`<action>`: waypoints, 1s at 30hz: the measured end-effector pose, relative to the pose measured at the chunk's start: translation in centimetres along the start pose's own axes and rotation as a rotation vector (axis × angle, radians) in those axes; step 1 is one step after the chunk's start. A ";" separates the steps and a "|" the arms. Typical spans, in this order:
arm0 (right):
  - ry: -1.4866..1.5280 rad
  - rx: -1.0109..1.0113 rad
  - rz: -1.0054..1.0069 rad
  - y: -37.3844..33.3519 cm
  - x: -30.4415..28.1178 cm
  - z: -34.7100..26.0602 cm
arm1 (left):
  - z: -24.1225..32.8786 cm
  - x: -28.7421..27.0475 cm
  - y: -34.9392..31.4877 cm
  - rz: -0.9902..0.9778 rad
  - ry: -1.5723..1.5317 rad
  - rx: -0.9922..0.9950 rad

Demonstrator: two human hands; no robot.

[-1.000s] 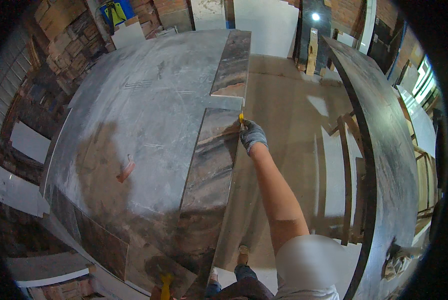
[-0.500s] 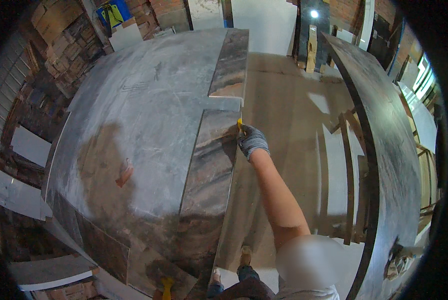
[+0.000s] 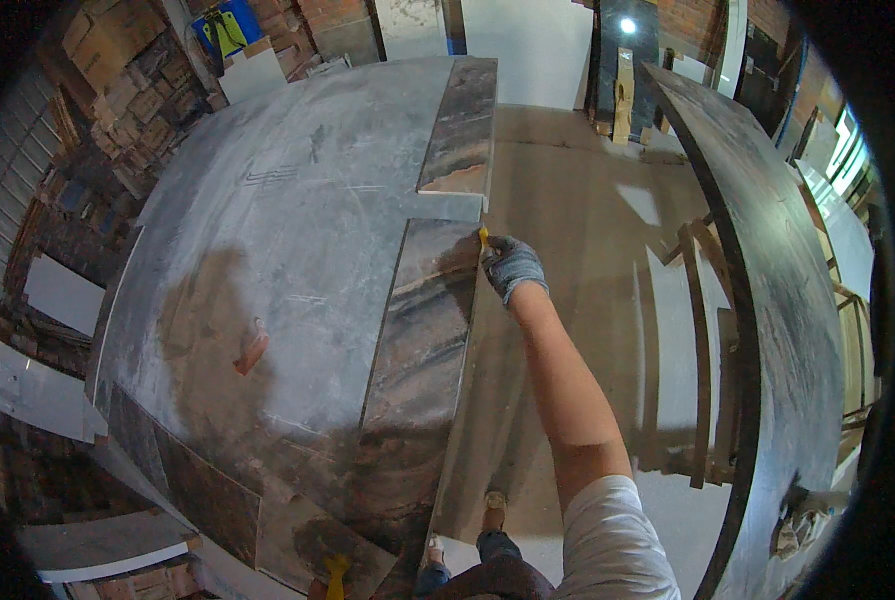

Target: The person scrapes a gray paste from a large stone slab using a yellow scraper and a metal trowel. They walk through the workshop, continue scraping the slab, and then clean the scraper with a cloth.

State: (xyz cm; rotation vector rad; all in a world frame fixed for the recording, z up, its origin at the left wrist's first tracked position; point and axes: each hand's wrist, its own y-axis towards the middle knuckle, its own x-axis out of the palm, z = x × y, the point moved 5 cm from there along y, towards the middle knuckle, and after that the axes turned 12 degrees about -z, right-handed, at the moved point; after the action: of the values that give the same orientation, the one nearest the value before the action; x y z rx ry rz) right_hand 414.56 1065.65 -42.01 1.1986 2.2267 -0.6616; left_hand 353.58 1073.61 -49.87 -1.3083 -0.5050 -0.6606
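Observation:
My right hand (image 3: pixel 515 268), in a grey glove, is closed on a small yellow spatula-like tool (image 3: pixel 484 237). The tool touches or nearly touches the right edge of a dark, veined stone strip (image 3: pixel 423 320), close to its far corner. A second veined strip (image 3: pixel 465 120) lies farther off, beyond a notch-like gap. Both strips rest on a large grey slab (image 3: pixel 308 200). At the lower edge a yellow spatula (image 3: pixel 337 575) lies over a dark round patch on a brownish plate (image 3: pixel 283 530). Only a sliver of my left hand (image 3: pixel 318 588) shows beside it; its fingers are hidden.
A reddish-brown piece (image 3: pixel 252 350) lies on the grey slab, within a shadow. To the right, a big tilted stone slab (image 3: pixel 768 240) leans on a wooden frame (image 3: pixel 703 340). Cardboard boxes (image 3: pixel 148 100) are stacked at the back left. White panels (image 3: pixel 528 50) stand at the back.
My right hand has moved slightly away from me and to the right, with the yellow tool still in it at the strip's edge. The slabs and strips have not moved.

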 end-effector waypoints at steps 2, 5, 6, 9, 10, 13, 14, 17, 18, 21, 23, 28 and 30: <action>0.080 0.014 0.084 0.2 -1.3 -0.7 | 0.0 0.0 -0.1 0.000 0.003 -0.008; 0.065 0.038 0.023 0.1 -0.1 -0.5 | -0.2 -0.4 -0.3 -0.003 0.001 -0.009; 0.086 0.045 0.023 -0.4 0.4 -0.7 | -0.3 -0.6 -0.7 0.002 -0.001 -0.006; 0.090 0.138 -0.070 -1.9 1.2 -0.9 | -0.4 -0.9 -1.3 0.007 0.003 -0.004; 0.079 0.125 -0.064 -2.6 1.4 -0.9 | -0.4 -1.1 -1.5 0.006 0.001 -0.004; 0.053 0.088 -0.048 -4.8 1.8 -1.2 | -0.5 -1.3 -2.1 0.003 0.005 -0.010; 0.048 0.084 -0.047 -5.9 1.8 -1.3 | -0.5 -1.4 -2.4 0.000 0.005 -0.011; 0.075 0.092 -0.072 -8.6 2.1 -2.0 | -0.9 -2.0 -3.3 -0.007 0.007 -0.009; 0.091 0.097 -0.085 -9.3 2.4 -2.0 | -0.9 -2.2 -3.5 -0.011 0.008 -0.010; 0.214 0.057 -0.141 -11.1 4.0 -1.1 | -1.2 -2.7 -4.4 -0.024 0.013 -0.014; 0.119 0.044 -0.142 -12.7 4.3 -1.4 | -1.4 -3.3 -5.0 -0.030 0.015 -0.013; 0.176 -0.009 -0.083 -16.2 6.4 -0.6 | -1.4 -4.5 -6.2 -0.068 0.027 -0.028; 0.130 0.024 -0.114 -18.1 6.4 -1.1 | -1.7 -4.9 -6.5 -0.111 0.029 -0.022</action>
State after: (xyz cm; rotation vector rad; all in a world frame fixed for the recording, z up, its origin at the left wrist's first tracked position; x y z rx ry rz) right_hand 395.88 1061.33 -42.24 1.1627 2.4164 -0.6734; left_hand 345.51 1071.86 -48.98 -1.2966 -0.5505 -0.7785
